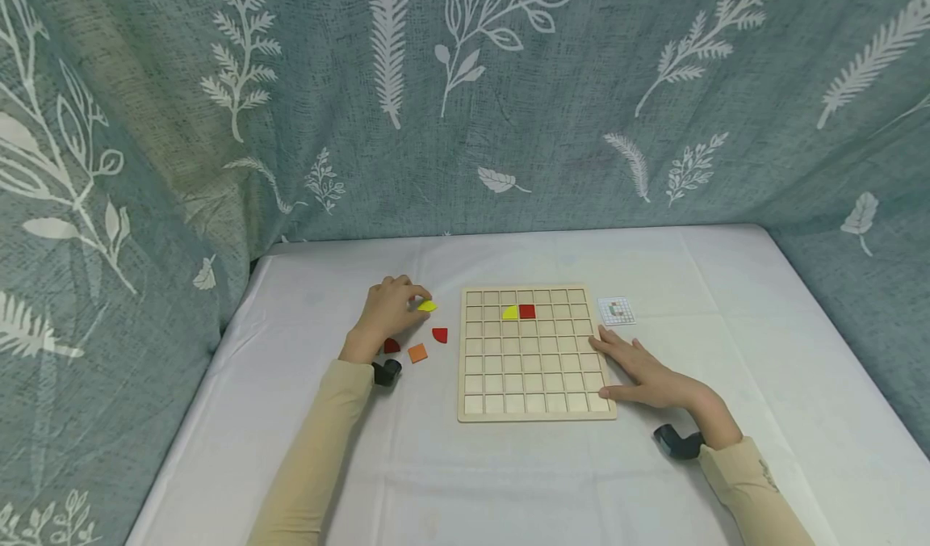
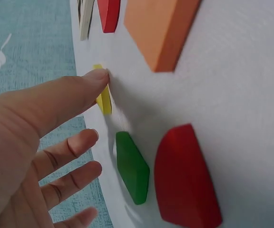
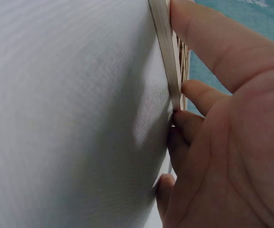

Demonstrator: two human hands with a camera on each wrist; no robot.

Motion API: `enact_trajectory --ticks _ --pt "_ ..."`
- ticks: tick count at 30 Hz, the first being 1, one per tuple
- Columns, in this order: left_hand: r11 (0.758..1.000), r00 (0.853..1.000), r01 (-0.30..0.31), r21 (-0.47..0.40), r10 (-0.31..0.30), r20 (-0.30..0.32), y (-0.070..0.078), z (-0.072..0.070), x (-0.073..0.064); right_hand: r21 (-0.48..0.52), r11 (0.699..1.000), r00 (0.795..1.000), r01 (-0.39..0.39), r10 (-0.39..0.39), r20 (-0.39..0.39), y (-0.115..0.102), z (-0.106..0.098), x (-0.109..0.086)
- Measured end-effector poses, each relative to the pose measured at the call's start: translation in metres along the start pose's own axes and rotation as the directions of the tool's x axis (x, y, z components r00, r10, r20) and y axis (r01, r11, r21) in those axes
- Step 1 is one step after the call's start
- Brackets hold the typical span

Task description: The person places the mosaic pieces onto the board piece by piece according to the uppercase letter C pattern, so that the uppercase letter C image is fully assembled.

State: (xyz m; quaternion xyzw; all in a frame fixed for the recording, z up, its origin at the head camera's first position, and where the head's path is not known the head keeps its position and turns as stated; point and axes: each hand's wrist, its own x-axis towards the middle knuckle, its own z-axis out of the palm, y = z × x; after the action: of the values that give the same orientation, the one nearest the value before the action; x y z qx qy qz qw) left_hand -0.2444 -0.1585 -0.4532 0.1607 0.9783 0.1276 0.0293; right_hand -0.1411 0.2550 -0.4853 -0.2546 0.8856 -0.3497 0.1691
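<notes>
My left hand (image 1: pixel 388 313) pinches a small yellow piece (image 1: pixel 427 306) between thumb and a finger, left of the wooden grid board (image 1: pixel 538 417). In the left wrist view, the thumb covers part of this yellow piece (image 2: pixel 104 102). A green diamond-like piece (image 2: pixel 133 168) and a red curved piece (image 2: pixel 184 178) lie near that hand. On the board sit a yellow quarter-round piece (image 1: pixel 511 312) and a red square (image 1: pixel 526 312), side by side. My right hand (image 1: pixel 650 376) rests at the board's right edge, fingers spread; its fingertips touch the wooden edge (image 3: pixel 168 52).
Between left hand and board lie an orange square (image 1: pixel 417 354) and a red quarter-round piece (image 1: pixel 440 335). Beyond the board's upper right corner is a small printed grid card (image 1: pixel 617 311). A white cloth (image 1: pixel 508 481) covers the table, and a patterned curtain (image 1: pixel 436 191) hangs behind.
</notes>
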Motion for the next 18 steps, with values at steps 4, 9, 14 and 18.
enact_trajectory --ticks 4,9,14,18 --pt "1.0 1.0 0.003 0.004 -0.003 0.017 -0.001 -0.002 -0.001 0.001 1.0 1.0 0.004 -0.004 -0.004 0.001 0.0 0.0" --pt "1.0 1.0 -0.002 0.008 0.002 0.024 -0.002 -0.003 -0.001 0.005 1.0 1.0 0.004 -0.004 -0.005 0.001 0.0 0.0" --pt "1.0 1.0 -0.005 0.002 0.005 0.004 0.001 0.0 0.0 0.002 1.0 1.0 -0.005 0.005 0.001 0.0 -0.002 0.0" --pt "1.0 1.0 0.001 -0.005 -0.001 -0.006 0.009 0.0 0.0 0.003 1.0 1.0 -0.011 0.011 0.002 -0.001 -0.001 0.0"
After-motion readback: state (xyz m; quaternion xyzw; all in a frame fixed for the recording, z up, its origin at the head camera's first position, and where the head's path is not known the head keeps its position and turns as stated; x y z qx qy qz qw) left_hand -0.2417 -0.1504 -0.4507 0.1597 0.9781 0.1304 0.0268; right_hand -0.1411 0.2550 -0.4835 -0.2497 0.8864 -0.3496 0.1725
